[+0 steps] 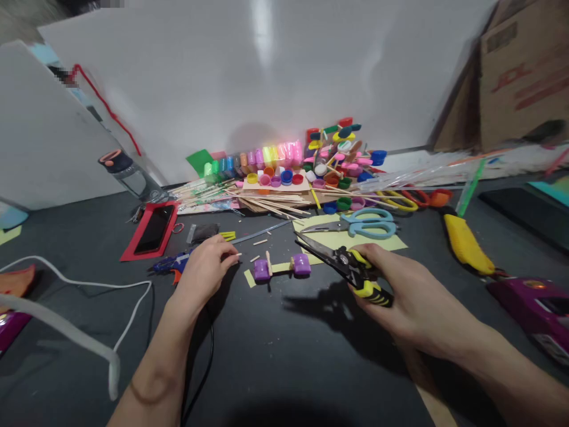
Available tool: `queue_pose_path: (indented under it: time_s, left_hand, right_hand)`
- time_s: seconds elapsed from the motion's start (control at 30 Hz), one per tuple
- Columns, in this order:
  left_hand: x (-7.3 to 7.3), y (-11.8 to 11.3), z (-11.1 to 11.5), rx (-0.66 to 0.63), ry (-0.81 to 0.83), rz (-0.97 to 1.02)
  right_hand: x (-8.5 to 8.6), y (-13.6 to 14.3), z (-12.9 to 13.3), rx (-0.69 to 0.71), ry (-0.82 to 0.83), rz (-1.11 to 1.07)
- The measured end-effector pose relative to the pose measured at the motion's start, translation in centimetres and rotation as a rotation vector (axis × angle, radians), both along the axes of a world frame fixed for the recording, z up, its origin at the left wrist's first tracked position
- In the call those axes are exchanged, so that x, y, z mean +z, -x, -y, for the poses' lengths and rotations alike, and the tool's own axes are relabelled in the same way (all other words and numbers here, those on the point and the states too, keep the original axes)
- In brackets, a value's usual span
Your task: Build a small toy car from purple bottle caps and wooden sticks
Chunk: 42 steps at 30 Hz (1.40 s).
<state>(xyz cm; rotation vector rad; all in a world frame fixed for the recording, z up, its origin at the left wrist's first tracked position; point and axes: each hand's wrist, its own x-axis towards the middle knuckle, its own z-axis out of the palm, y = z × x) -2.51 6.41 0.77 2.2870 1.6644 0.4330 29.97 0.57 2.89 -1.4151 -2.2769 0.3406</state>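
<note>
My left hand (211, 264) pinches a small pale stick piece (239, 255) between thumb and fingers, beside the blue glue gun (171, 263). In my right hand (391, 284) are black and yellow shears (351, 267), their blades parted and pointing up and left. Between the hands lie two purple blocks (262, 270) (301, 264) joined by a pale yellow strip (281, 268), with short wooden pieces standing at them. Short cut stick pieces (260, 242) and a yellow paper scrap (250, 278) lie near the left block.
Blue-handled scissors (371, 224) lie on yellow paper (395, 242) behind the shears. Wooden sticks (275, 207) and colourful clay tubs (287, 177) line the back. A phone (154, 229) and a bottle (133, 176) are left, a yellow cutter (466, 242) right.
</note>
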Motion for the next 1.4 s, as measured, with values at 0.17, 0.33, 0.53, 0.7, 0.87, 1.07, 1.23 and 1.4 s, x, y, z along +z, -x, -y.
queue_pose_path:
  time_s: [0.17,0.33,0.53,0.7,0.87,1.07,1.23,1.4]
  left_hand:
    - [-1.1,-2.1,-0.4,-0.069,0.012,0.031]
    - [-2.2,-2.7,-0.7,-0.076,0.017,0.072]
    - [-1.2,-2.2,-0.7,-0.011,-0.012,0.242]
    - [1.2,-2.9,1.2,0.015,0.071,0.520]
    - [2.8,-4.8,3.9,0.042,0.360,1.017]
    - [2.6,-6.1,5.2,0.041,0.464,1.444]
    - [2.3,-6.7,5.7,-0.001,0.389,1.480]
    - [2.2,-7.1,5.8,-0.025,0.298,1.492]
  right_hand:
    - [-0.3,-0.1,0.0,-0.007,0.018,0.001]
    - [-0.4,0.1,-0.1,0.002,0.031,0.003]
    - [-0.2,0.1,-0.1,-0.001,0.025,0.000]
    - [-0.2,0.5,0.0,0.012,0.062,-0.012]
    - [-0.2,1.2,0.6,0.047,0.104,-0.024]
    - [-0.2,1.6,1.4,0.100,0.086,-0.057]
    - [0.1,1.8,1.7,0.116,0.093,-0.102]
    - [0.5,1.9,1.8,0.130,0.091,-0.107]
